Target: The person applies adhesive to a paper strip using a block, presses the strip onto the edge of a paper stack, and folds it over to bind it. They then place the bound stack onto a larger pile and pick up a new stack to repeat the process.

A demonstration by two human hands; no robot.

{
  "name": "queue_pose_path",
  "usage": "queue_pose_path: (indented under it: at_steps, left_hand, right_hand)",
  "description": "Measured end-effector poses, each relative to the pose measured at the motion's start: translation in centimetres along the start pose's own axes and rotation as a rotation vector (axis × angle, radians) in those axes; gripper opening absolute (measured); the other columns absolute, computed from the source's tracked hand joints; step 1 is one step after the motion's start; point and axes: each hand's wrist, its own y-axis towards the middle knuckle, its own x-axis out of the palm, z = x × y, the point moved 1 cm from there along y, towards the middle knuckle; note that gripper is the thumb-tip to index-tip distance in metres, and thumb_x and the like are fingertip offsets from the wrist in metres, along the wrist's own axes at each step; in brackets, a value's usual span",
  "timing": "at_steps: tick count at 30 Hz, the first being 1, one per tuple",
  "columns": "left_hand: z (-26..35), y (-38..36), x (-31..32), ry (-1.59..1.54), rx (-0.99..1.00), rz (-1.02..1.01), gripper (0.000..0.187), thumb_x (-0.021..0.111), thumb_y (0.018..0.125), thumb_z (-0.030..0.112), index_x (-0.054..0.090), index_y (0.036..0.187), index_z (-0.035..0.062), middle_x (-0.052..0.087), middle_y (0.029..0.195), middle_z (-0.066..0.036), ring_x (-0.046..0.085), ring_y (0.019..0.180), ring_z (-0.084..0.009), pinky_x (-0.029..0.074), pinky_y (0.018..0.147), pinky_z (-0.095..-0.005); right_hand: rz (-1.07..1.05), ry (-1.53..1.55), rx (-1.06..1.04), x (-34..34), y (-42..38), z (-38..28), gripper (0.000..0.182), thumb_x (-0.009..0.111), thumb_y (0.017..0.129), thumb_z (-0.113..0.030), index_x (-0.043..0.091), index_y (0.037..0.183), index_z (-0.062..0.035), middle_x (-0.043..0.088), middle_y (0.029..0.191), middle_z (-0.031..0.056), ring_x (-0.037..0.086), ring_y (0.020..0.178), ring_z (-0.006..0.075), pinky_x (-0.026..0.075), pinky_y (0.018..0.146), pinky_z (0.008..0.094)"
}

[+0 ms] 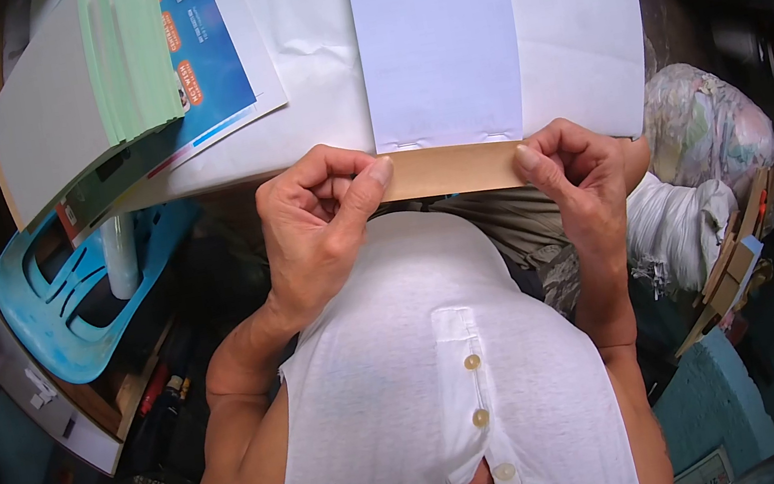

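Observation:
A pad of white paper [435, 32] lies on a larger white sheet [575, 20], close to my chest. Its near edge is covered by a brown paper strip [452, 170], with two staples just above the strip. My left hand [313, 223] pinches the strip's left end between thumb and curled fingers. My right hand [574, 177] pinches the right end the same way. Both hands press the strip along the pad's edge at the table's front.
A grey-covered stack with green sheets [78, 78] lies at the back left on a blue printed poster [213, 67]. A blue plastic chair [63, 303] stands low on the left. White filled bags [692, 183] sit on the right, beside the table.

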Motion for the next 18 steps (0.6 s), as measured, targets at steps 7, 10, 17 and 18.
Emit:
queue_pose_path:
  at_steps: [7,10,17,18]
  left_hand:
    - [0.08,0.05,0.18,0.085,-0.025,0.042,0.012,0.074,0.094,0.007,0.071,0.088,-0.0020,0.054,0.058,0.008,0.042,0.054,0.0034,0.031,0.049,-0.0161]
    - [-0.03,0.05,0.39,0.106,-0.013,0.065,0.012,0.074,0.094,0.007,0.071,0.086,-0.0016,0.054,0.057,0.008,0.042,0.053,0.0037,0.030,0.049,-0.0159]
    - [-0.30,0.12,0.37,0.105,-0.016,0.090,0.013,0.075,0.093,0.007,0.070,0.085,-0.0019,0.054,0.057,0.008,0.041,0.052,0.0034,0.029,0.048,-0.0165]
    - [-0.15,0.09,0.43,0.098,-0.020,0.093,0.013,0.075,0.093,0.007,0.070,0.085,-0.0019,0.054,0.057,0.008,0.041,0.052,0.0033,0.029,0.048,-0.0166]
  right_hand:
    - [0.013,-0.021,0.038,0.11,0.09,-0.44,0.014,0.072,0.095,-0.007,0.067,0.087,0.0038,0.057,0.070,-0.0066,0.044,0.061,-0.0024,0.033,0.055,0.0150]
    - [0.017,-0.049,0.046,0.05,0.26,-0.42,0.015,0.072,0.096,-0.007,0.067,0.086,0.0032,0.056,0.068,-0.0072,0.043,0.060,-0.0025,0.032,0.054,0.0152]
    - [0.034,-0.035,0.064,0.35,0.47,-0.49,0.016,0.072,0.096,-0.007,0.066,0.084,0.0025,0.055,0.066,-0.0083,0.040,0.058,-0.0029,0.028,0.052,0.0160]
    - [0.028,-0.033,0.062,0.32,0.47,-0.55,0.016,0.072,0.096,-0.007,0.066,0.084,0.0024,0.055,0.066,-0.0084,0.040,0.058,-0.0029,0.028,0.052,0.0161]
